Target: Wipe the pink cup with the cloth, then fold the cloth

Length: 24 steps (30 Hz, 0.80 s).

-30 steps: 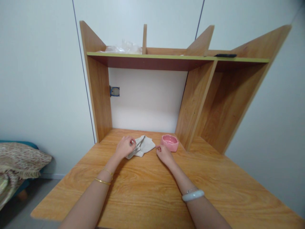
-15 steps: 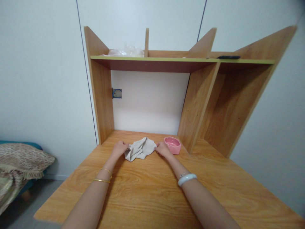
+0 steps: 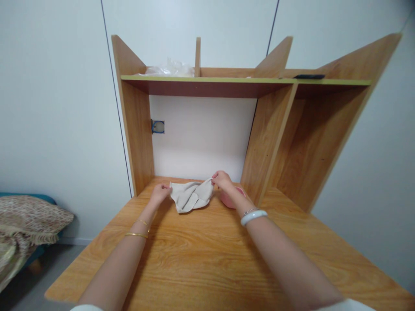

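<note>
A crumpled light grey cloth hangs between my two hands at the back of the wooden desk. My left hand pinches its upper left corner. The upper right corner is pinched in my right hand, held a little higher. The cloth sags in folds in the middle, and its lower edge is at or just above the desk top; I cannot tell which. Behind my right wrist stands a pink bowl, partly hidden by the forearm.
A wooden shelf unit rises from the back of the desk. Clear plastic and a flat black object lie on its upper shelf. An open socket box is in the back wall. At left, a patterned fringed blanket covers blue furniture.
Both hands have lifted the cloth's corners, the right one more. The cloth now hangs more spread. My right forearm now covers much of the pink bowl.
</note>
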Motion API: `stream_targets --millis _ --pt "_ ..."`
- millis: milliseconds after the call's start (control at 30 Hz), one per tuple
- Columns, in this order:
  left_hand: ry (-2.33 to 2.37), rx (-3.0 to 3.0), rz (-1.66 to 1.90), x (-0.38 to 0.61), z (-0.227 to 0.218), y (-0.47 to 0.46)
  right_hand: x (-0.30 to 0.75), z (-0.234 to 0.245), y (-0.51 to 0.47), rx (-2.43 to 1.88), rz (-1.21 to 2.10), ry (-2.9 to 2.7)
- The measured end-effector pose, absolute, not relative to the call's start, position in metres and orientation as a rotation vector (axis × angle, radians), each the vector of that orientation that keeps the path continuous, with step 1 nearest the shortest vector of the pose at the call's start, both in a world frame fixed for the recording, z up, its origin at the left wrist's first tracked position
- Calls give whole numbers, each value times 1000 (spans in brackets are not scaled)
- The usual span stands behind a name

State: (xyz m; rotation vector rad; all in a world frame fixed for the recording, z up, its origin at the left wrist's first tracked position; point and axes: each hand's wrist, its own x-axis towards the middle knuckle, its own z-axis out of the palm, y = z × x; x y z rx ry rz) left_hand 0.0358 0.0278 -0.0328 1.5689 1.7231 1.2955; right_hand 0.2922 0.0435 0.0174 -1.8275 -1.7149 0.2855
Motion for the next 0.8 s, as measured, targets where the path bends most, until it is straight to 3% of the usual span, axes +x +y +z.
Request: stream_targets --millis 367,800 --pt "1719 1518 1483 11 4 53 303 52 41 -1917 165 -1626" --pt "2080 1541 1147 -17 -19 45 300 10 23 -1903 335 -1681"
